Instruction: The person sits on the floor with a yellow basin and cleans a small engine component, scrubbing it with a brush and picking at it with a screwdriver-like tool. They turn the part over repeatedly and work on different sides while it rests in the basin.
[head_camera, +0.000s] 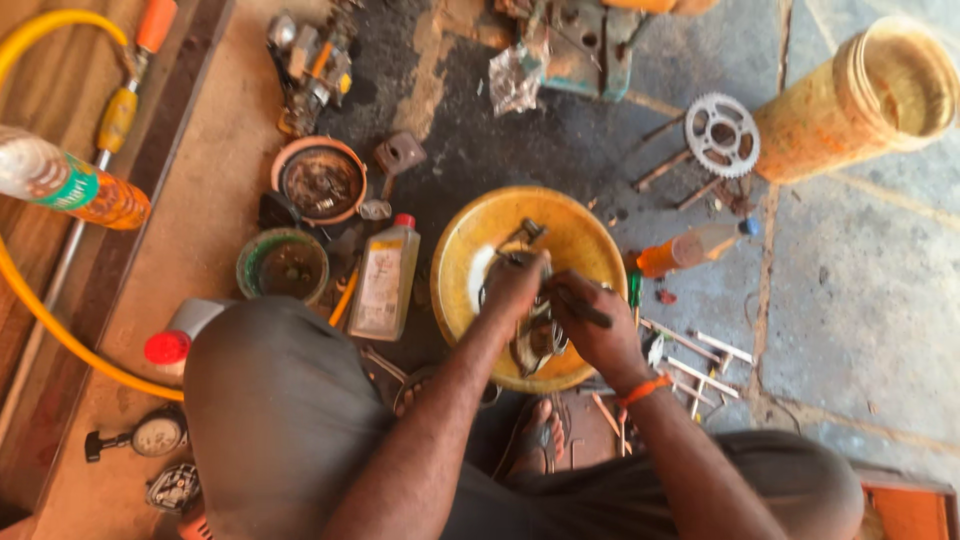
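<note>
I crouch over a yellow basin (580, 240) on the workshop floor. My left hand (517, 285) is closed around a grimy metal engine part (535, 340) that rests inside the basin. My right hand (595, 325), with an orange band at the wrist, grips a dark slim tool (585, 308) whose tip lies against that part, close to my left hand. A small metal piece (527, 232) sticks up at the far side of the basin. My knees fill the lower view.
A clear oil bottle with a red cap (385, 280), a green bowl (283, 265) and an orange bowl of parts (320, 180) sit left. A sprocket (722, 134), yellow bucket (865, 100), orange-liquid bottle (690, 248) and several bolts (700, 362) lie right. A yellow hose (50, 320) curves at left.
</note>
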